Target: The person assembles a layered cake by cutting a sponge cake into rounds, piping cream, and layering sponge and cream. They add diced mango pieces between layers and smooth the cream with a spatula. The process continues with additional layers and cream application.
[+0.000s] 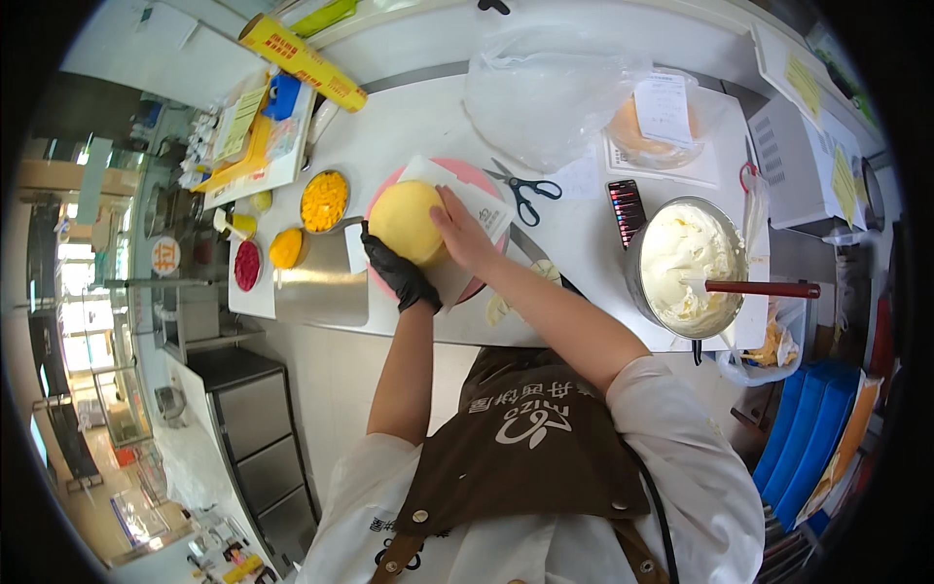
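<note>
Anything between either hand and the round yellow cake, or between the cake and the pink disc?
Nothing visible blocks the hands: the black-gloved left hand and bare right hand both touch the round yellow cake. Over part of the pink disc lies a white sheet, running out of sight beneath the cake.

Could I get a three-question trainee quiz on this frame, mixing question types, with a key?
1. Multiple choice: which hand wears a black glove?
A) right
B) left
C) both

2. True or false: on the table, the scissors lie between the cake and the cream bowl.

3. Fill the gap: the round disc beneath the cake is ____.

Key:
1. B, the left hand; the right hand is bare.
2. True.
3. Pink.
</note>
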{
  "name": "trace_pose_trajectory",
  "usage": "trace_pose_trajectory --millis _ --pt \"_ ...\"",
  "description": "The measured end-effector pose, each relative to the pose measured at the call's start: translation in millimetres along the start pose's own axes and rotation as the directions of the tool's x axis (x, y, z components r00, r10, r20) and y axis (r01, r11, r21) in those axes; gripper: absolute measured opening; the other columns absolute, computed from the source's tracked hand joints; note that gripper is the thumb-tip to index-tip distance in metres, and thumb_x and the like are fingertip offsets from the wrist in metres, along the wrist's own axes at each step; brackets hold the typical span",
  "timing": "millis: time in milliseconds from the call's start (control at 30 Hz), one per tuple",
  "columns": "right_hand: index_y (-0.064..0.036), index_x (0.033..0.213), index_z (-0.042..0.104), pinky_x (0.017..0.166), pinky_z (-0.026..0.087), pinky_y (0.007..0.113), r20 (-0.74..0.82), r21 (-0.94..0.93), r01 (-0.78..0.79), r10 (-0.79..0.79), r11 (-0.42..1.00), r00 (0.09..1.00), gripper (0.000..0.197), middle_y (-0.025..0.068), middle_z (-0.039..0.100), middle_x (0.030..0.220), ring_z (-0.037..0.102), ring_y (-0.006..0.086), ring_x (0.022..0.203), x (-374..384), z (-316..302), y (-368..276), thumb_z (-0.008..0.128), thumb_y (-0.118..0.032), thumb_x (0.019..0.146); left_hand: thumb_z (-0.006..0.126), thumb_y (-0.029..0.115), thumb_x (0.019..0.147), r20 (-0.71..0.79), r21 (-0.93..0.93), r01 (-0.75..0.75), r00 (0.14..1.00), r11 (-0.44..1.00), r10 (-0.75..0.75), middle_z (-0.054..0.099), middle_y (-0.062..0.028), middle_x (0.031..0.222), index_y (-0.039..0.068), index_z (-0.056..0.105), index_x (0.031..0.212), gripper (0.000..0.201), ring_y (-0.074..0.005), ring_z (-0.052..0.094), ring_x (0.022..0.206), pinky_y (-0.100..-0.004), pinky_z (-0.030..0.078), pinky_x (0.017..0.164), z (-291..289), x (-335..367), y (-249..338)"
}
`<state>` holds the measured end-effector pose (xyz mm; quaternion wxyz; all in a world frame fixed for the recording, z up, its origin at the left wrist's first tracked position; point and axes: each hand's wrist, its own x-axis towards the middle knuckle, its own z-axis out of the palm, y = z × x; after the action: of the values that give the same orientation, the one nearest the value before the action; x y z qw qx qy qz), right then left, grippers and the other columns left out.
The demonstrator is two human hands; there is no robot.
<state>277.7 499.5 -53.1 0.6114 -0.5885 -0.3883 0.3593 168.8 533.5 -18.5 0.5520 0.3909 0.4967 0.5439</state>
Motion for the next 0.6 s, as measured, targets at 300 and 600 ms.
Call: trace_pose_trajectory --millis 300,600 --pt "-0.0017 0.16 0.031 0.122 0.027 0.036 -0.114 -0.138 -0.002 -0.013 0.99 0.993 0.064 0.02 0.04 0.161 0.037 0.0308 0.15 -44.0 -29.8 -41.0 0.052 -0.033 0.108 0.047 0.034 0.11 0.251 0.085 -0.044 0.968 0.995 0.021 0.041 -0.0111 0.16 0.004 0.037 0.158 0.057 -0.0245 0.043 0.143 -0.0396 0.032 0.121 -52.1 43.5 -22.0" --pt "0.0007 0.101 0.065 0.074 0.053 0.027 -0.51 0.177 -0.555 0.558 0.813 0.654 0.014 0.0059 0.068 0.09 0.065 0.0107 0.079 -326.3 -186.2 -0.6 0.065 -0.013 0.101 0.037 0.03 0.108 0.796 0.058 -0.44 0.562 0.896 0.224 0.072 -0.0167 0.12 -0.006 0.069 0.119 0.049 -0.0301 0.065 0.119 -0.0417 0.043 0.11 22.1 -71.8 64.9"
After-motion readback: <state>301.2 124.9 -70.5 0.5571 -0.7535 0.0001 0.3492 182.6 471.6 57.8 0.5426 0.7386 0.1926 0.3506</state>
